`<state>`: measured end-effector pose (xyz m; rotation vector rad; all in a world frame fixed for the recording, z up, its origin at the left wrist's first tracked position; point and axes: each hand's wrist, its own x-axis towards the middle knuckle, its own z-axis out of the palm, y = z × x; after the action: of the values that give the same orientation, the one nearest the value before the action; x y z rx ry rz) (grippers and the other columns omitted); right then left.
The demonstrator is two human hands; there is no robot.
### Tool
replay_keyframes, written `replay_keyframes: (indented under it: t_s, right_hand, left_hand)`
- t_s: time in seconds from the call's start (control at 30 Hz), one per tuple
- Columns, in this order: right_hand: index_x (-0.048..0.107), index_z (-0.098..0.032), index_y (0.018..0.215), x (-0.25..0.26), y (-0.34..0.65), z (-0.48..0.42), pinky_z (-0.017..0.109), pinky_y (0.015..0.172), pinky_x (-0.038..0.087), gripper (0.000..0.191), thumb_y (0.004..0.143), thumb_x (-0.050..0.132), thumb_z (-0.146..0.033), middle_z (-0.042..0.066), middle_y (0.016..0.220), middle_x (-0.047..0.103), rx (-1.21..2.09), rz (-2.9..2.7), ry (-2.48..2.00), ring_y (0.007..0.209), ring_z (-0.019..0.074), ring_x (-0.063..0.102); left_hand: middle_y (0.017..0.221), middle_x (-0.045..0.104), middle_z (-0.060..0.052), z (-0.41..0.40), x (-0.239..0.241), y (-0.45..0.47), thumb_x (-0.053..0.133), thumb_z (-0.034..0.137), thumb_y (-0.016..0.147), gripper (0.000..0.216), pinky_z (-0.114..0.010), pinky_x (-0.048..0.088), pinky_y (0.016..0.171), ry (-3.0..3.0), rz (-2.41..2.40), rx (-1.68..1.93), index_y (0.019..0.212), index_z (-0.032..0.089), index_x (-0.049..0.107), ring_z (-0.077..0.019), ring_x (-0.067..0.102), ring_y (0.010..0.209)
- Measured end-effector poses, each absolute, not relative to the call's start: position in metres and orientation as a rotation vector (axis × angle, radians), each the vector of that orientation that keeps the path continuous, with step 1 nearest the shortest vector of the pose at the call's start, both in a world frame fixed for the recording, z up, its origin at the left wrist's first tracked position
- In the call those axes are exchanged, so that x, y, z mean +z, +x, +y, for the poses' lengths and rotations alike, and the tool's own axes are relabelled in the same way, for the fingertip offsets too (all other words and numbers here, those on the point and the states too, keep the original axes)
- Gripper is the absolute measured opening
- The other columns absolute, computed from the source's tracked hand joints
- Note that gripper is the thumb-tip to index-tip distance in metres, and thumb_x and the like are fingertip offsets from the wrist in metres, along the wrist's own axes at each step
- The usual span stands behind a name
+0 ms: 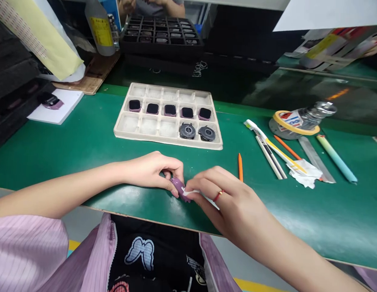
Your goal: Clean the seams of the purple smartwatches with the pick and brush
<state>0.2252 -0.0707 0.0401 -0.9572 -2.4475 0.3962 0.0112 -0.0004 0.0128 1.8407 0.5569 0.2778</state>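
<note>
Near the front edge of the table, my left hand (164,172) pinches a purple watch case (177,185) between thumb and fingers, tilted on its side. My right hand (225,194) is closed on a thin white wipe (191,192), whose tip touches the watch case; its tail shows under the palm. Behind both hands lies a pale plastic tray (136,134) with compartments. Several purple watches with black screens (170,110) fill its middle row. Two round black watch parts (187,130) sit in the right of its front row.
An orange stick (240,167) lies right of my hands. Farther right are a toothbrush (275,148), crumpled tissue (305,173), a steel ruler (316,159), a pen (337,159) and a metal-topped bottle with yellow tape (294,123). A watch (50,100) rests on a white pad at left.
</note>
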Motion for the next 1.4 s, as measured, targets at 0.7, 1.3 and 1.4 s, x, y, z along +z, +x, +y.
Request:
replay_keyframes:
  t_s: [0.7, 1.3, 1.4]
  right_hand:
    - [0.069, -0.021, 0.092, 0.023, 0.346, 0.001, 0.033, 0.062, 0.045, 0.023, 0.093, 0.058, -0.041, 0.009, 0.083, 0.071, -0.033, -1.946, -1.724, 0.066, 0.0207, 0.062]
    - [0.051, -0.025, 0.062, -0.005, 0.377, 0.045, 0.035, 0.056, 0.034, 0.025, 0.080, 0.059, -0.009, 0.000, 0.052, 0.050, -0.142, -1.981, -1.682, 0.048, 0.0167, 0.045]
    - [0.052, -0.024, 0.065, 0.019, 0.367, 0.052, 0.035, 0.056, 0.032, 0.021, 0.079, 0.061, -0.011, 0.003, 0.059, 0.050, -0.178, -1.924, -1.690, 0.051, 0.0174, 0.043]
  left_hand:
    - [0.086, 0.066, -0.003, -0.012, 0.014, 0.013, 0.066, 0.048, 0.092, 0.035, -0.025, 0.058, 0.062, 1.229, 0.574, 0.632, 0.112, 0.019, 0.068, -0.0124, 0.066, 0.067]
    - [0.087, 0.066, -0.005, -0.021, 0.023, 0.005, 0.074, 0.043, 0.089, 0.031, -0.018, 0.051, 0.062, 0.762, 0.359, 0.761, 0.105, 0.019, 0.063, -0.0157, 0.071, 0.083]
    - [0.087, 0.066, -0.005, -0.021, 0.022, 0.005, 0.075, 0.043, 0.087, 0.033, -0.017, 0.050, 0.059, 0.741, 0.338, 0.750, 0.106, 0.018, 0.064, -0.0153, 0.070, 0.082]
